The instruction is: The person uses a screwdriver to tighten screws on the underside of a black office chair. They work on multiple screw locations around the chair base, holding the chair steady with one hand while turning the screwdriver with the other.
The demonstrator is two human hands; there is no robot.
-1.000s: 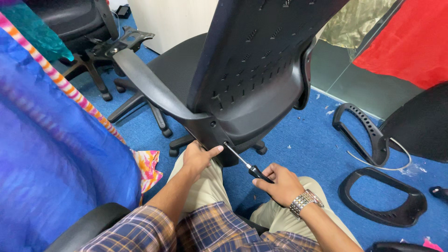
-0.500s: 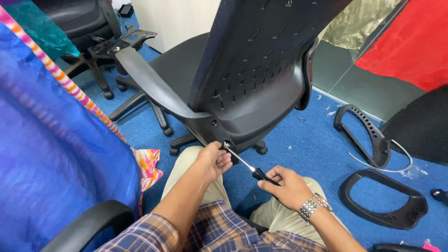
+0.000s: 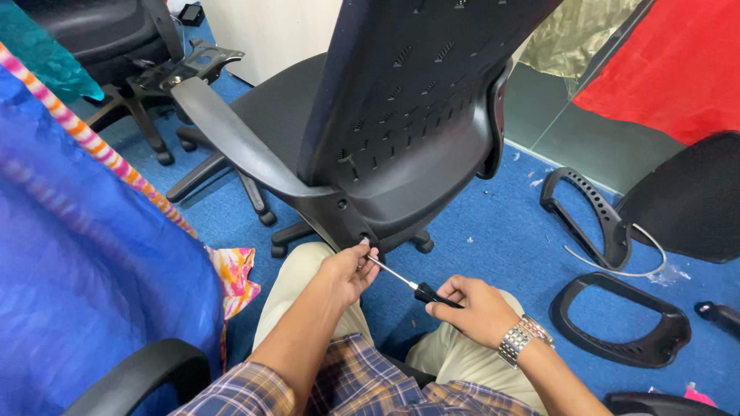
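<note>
The right hand, low and right of centre in the frame, is closed around the black handle of a slim steel-shafted screwdriver. The shaft runs up and to the left, towards the lower rear of a black plastic office chair. The left hand, at centre bottom, has its fingertips pinched around the tip end of the shaft, right against the chair's black back shell, where a small round hole shows just beside it. Whether a screw sits under those fingertips I cannot tell.

From where I stand, doing this well looks like a matter of keeping the shaft in line with the hole, letting the left fingers steady the tip while the right hand turns, and pressing along the shaft so the tip does not slip out.

The chair fills the upper centre of the frame, its long grey-black armrest sweeping toward the upper left. Behind it, at upper left, stands a second black chair on a star base. At right, on the blue carpet, lie two loose black plastic armrest loops, one just above the other, with a thin white cord by them. A silver metal watch sits on the right wrist. Blue cloth with an orange striped edge fills the left side.
</note>
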